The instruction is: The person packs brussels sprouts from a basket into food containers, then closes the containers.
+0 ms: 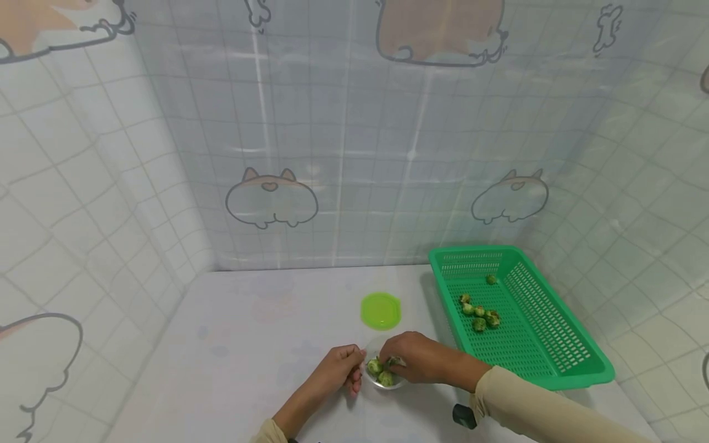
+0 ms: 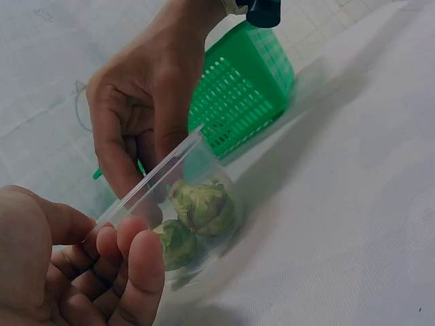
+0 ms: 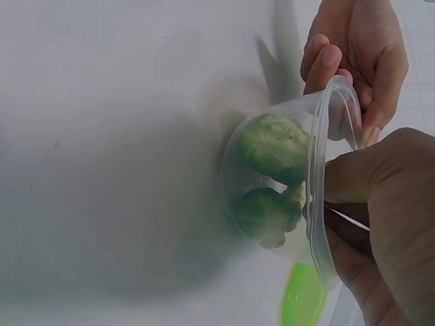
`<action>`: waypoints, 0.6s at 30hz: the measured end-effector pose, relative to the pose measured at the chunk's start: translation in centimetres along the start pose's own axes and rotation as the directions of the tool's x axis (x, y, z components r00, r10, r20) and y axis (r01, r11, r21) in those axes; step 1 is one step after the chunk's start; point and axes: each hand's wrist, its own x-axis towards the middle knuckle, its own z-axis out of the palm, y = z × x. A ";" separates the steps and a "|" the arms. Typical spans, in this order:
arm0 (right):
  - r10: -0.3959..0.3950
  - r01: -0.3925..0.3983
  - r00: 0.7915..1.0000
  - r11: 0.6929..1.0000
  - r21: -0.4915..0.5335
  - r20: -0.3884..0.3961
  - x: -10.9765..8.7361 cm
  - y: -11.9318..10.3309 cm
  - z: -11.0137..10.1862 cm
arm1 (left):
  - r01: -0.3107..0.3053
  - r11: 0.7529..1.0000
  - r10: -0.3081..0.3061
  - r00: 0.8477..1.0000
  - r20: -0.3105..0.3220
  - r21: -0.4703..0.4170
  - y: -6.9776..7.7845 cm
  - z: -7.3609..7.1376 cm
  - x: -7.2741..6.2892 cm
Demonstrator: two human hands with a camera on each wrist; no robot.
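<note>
Glossy sheeting [image 1: 354, 135], printed with grid lines and cartoon dogs, rose from nine through twelve to three o'clock, its upper figures cut off by the frame edge. Below it spread a pale, smooth tabletop [image 1: 266, 344] with faint blurry patches. Toward two o'clock sat a rectangular green plastic basket [image 1: 520, 351] with perforated floor and slotted sides, its near corner hidden behind a forearm. Beige fabric covered the right arm as a long sleeve [image 1: 532, 400]; little of the left sleeve [image 1: 268, 432] showed.

From three o'clock, the right hand [image 1: 421, 357] dipped its fingers into a clear container; their tips were obscured, so I could not tell whether they were clamped on anything. From nine o'clock, the left hand [image 1: 340, 367] pinched the rim between thumb and fingers. Thin and round, the see-through container [image 3: 318, 136] had a raised lip, and the right hand blocked part of it. Just beyond, at twelve o'clock, lay a flat lime-green lid [image 1: 380, 311], rounded with a small tab.

Two leafy, wrinkled Brussels sprouts [image 3: 272, 146] showed inside the container. More sprouts [image 1: 479, 324] clustered in the basket, too crowded to count surely, with one alone toward its twelve o'clock end.
</note>
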 end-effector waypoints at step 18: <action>0.158 -0.139 0.987 0.937 0.320 -0.034 -0.6 0.8 -0.9 | 0.015 1.000 -0.015 1.000 0.000 0.000 -0.1 -0.2 0.0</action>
